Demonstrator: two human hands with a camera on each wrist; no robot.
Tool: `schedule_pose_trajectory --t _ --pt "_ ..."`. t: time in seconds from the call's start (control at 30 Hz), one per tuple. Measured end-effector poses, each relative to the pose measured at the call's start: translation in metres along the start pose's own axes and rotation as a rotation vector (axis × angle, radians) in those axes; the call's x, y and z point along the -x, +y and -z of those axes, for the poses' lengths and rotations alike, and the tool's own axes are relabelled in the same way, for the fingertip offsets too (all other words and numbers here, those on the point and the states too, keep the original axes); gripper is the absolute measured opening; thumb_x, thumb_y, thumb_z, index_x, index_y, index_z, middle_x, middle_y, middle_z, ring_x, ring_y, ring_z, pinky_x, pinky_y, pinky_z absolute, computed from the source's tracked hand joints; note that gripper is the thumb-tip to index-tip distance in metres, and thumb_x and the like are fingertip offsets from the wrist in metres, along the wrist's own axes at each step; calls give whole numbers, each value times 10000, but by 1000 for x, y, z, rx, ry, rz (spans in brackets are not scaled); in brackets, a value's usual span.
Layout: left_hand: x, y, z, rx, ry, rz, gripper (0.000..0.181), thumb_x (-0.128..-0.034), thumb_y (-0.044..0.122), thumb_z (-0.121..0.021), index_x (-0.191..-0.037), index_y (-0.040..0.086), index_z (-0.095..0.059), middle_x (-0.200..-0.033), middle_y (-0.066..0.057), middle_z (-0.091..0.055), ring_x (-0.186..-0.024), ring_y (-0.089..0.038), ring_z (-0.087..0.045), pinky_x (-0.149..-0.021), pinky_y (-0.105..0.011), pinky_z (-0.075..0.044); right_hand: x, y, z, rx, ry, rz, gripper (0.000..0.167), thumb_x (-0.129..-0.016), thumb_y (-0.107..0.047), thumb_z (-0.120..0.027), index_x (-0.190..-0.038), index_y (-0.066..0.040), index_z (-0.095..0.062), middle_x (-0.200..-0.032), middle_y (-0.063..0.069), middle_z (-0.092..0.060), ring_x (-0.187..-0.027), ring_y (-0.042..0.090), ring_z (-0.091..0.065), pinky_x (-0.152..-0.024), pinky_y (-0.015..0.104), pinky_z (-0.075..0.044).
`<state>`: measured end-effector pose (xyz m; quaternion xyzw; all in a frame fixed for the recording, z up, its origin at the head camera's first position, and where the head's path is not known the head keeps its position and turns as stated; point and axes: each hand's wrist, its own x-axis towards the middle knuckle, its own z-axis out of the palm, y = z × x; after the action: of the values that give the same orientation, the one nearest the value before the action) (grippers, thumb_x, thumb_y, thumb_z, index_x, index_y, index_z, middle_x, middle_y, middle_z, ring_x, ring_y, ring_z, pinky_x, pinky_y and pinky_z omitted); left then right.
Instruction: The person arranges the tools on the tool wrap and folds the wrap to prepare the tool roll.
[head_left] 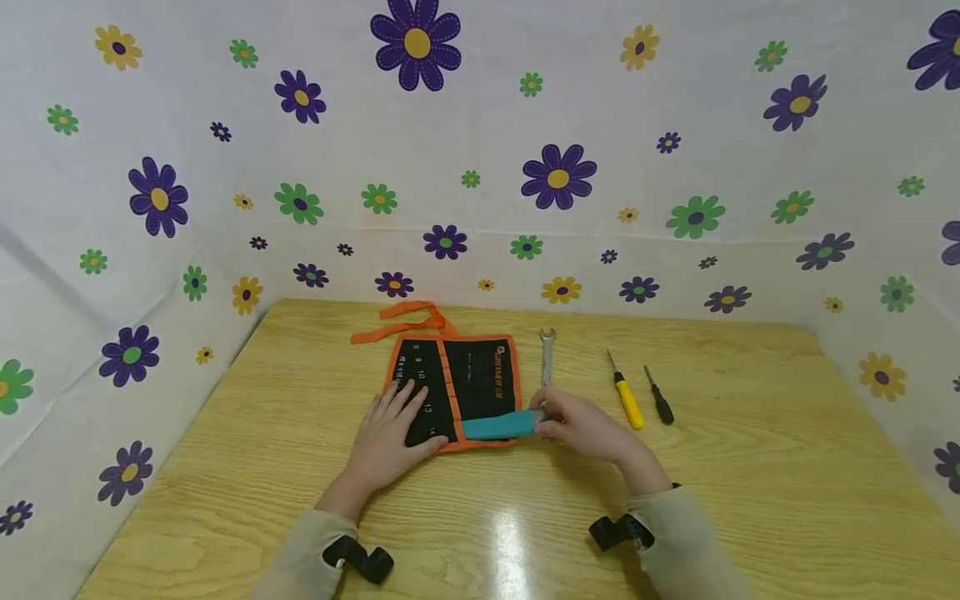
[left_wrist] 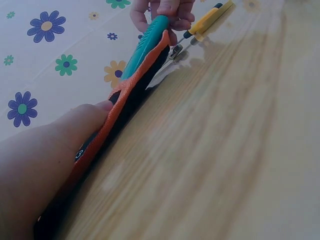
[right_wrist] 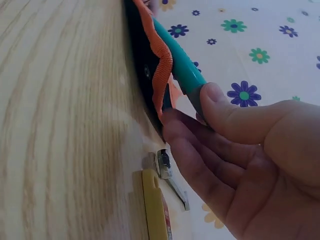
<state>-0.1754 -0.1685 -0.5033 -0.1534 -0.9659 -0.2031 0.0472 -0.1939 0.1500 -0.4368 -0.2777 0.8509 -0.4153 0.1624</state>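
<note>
A black tool pouch (head_left: pixel 480 375) with orange trim and printed numbers lies spread on the table. My left hand (head_left: pixel 386 433) rests on its left part, fingers spread over the numbered pockets, thumb near the lower edge. A teal-handled tool (head_left: pixel 498 426) lies across the pouch's lower right part, its left end at the orange middle band; how far it goes into a pocket is hidden. With thumb and fingers, my right hand (head_left: pixel 581 425) pinches the tool's grey right end (right_wrist: pixel 194 102). Just beyond that hand is a silver wrench (head_left: pixel 547 354), its lower part covered.
Right of the wrench lie a yellow-handled screwdriver (head_left: pixel 628 402) and a smaller black-handled screwdriver (head_left: pixel 662 405). Orange ties (head_left: pixel 408 327) trail from the pouch's top edge. A flower-print cloth (head_left: pixel 480 125) stands behind and beside the wooden table (head_left: pixel 750 467).
</note>
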Motion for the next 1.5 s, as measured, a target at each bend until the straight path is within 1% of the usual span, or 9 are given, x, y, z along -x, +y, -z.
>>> schedule_pose_trajectory --t 0.1,0.17,0.4,0.47,0.57,0.83,1.03,1.33,1.5 --pt "0 0 0 1 2 0 898 -827 731 -495 -1516 188 -304 -1559 -87 -237 -1440 -313 -119 -1147 -511 -74 -4 -4 -4 122 43 20 133 -918 -69 -633 -1044 -33 -612 -891 19 -608 -778 163 -538 -672 290 -486" --pt "0 0 0 6 7 -3 898 -826 730 -498 -1514 185 -309 -1558 -91 -241 -1439 -316 -124 -1146 -515 -78 -8 -6 -7 193 62 38 134 -890 -72 -670 -1016 -38 -643 -903 12 -602 -788 145 -523 -687 286 -482" --pt "1 1 1 19 7 1 891 -829 715 -514 -1509 174 -322 -1554 -99 -248 -1437 -322 -131 -1143 -523 -83 -23 -9 -19 302 41 104 141 -863 -78 -701 -986 -19 -664 -913 45 -594 -777 142 -527 -678 262 -488" --pt "1 1 0 20 5 3 889 -828 715 -514 -1509 177 -322 -1555 -95 -247 -1438 -318 -128 -1143 -523 -82 -26 -10 -23 318 37 126 134 -859 -75 -702 -975 -19 -666 -915 52 -599 -780 147 -534 -675 260 -491" --pt "1 1 -2 20 4 4 888 -828 720 -509 -1511 185 -319 -1557 -88 -245 -1440 -310 -123 -1145 -518 -78 -30 -11 -27 315 33 131 132 -860 -63 -698 -980 -17 -668 -918 57 -611 -786 154 -541 -669 264 -495" --pt "0 2 -3 16 15 -2 883 -829 725 -500 -1507 185 -330 -1550 -93 -263 -1437 -314 -133 -1144 -518 -84 -38 -21 -37 333 26 98 154 -863 -105 -704 -994 -31 -673 -906 41 -604 -789 153 -544 -669 278 -493" --pt "0 2 -2 13 19 1 885 -826 725 -504 -1502 178 -342 -1546 -98 -271 -1436 -318 -140 -1142 -522 -93 -43 -25 -41 338 9 101 151 -856 -111 -712 -980 -38 -666 -906 46 -589 -774 157 -558 -640 274 -492" --pt "0 1 -2 17 33 -6 879 -827 700 -535 -1496 159 -355 -1540 -112 -281 -1430 -336 -149 -1135 -541 -98 -48 -28 -44 365 -22 72 161 -865 -129 -705 -993 -41 -660 -892 42 -574 -747 141 -512 -625 273 -473" --pt "0 1 0 12 25 1 880 -828 710 -521 -1498 165 -351 -1544 -102 -275 -1433 -326 -146 -1139 -532 -93 -49 -30 -44 381 -40 55 185 -877 -152 -692 -1020 -40 -663 -916 45 -578 -775 149 -530 -655 285 -487"
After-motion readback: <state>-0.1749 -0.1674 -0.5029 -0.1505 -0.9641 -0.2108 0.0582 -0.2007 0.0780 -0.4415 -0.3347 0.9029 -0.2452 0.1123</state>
